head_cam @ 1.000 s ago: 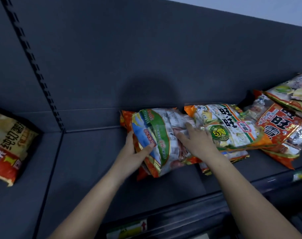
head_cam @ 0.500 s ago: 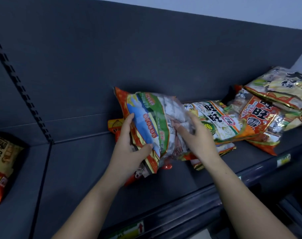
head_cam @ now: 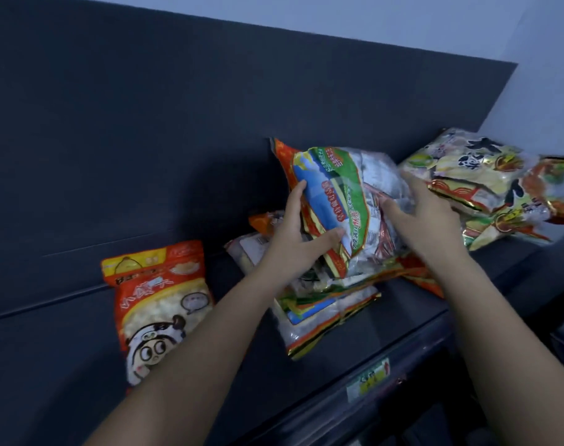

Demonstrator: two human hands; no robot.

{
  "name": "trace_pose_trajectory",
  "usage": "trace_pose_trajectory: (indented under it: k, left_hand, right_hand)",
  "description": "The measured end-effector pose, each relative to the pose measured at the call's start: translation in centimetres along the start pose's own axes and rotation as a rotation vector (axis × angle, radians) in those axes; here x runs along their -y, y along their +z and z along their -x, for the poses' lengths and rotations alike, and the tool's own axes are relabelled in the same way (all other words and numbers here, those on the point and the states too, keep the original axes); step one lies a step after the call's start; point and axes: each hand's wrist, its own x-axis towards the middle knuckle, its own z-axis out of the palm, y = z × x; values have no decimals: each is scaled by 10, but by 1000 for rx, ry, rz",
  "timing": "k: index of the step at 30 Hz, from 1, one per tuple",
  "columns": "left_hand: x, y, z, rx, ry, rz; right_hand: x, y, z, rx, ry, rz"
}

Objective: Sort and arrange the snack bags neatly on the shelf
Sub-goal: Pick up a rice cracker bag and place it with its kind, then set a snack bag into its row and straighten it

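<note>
Left grip (head_cam: 293,239) is pinching the bag (head_cam: 335,201) between thumb and fingers, holding it upright above the pile (head_cam: 322,313) on the shelf (head_cam: 65,349); right grip (head_cam: 425,220), fingers spread wide, is touching its right side.

A pale grey-blue wall (head_cam: 371,24) fills the top of the view and continues down the right side. In front of it stands a dark back panel (head_cam: 145,123), matte and plain; its top edge slopes down toward the right. A thin seam (head_cam: 119,244) crosses the panel low on the left. Lower down runs a dark, glossy front rail (head_cam: 417,352). On this rail sits a small price label (head_cam: 367,379), white above and yellow-green below, with a small red mark near its upper right corner. Its print is too blurred to read.
</note>
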Motion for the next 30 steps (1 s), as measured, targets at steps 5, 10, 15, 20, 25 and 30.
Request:
trace_pose_trajectory:
  k: [5,10,15,20,25,30]
  left_hand:
    - [39,25,-16,-7,-79,-395]
    - [45,24,-18,-6,-126,-532]
    - [50,19,-16,-42,-99,-616]
    - [32,-15,-1,-55,-163,-606]
    - [13,-81,34,-209,-253,-598]
    - [7,-148,85,-354,-461,-639]
  right_hand:
    - [-30,50,-13,250,77,147]
    - [-33,64,-18,201,76,156]
    - [-35,63,-18,207,64,137]
    - [-8,54,-10,87,-18,41]
    - [77,59,24,-69,-317,-210]
    - [146,83,64,4,-527,-282]
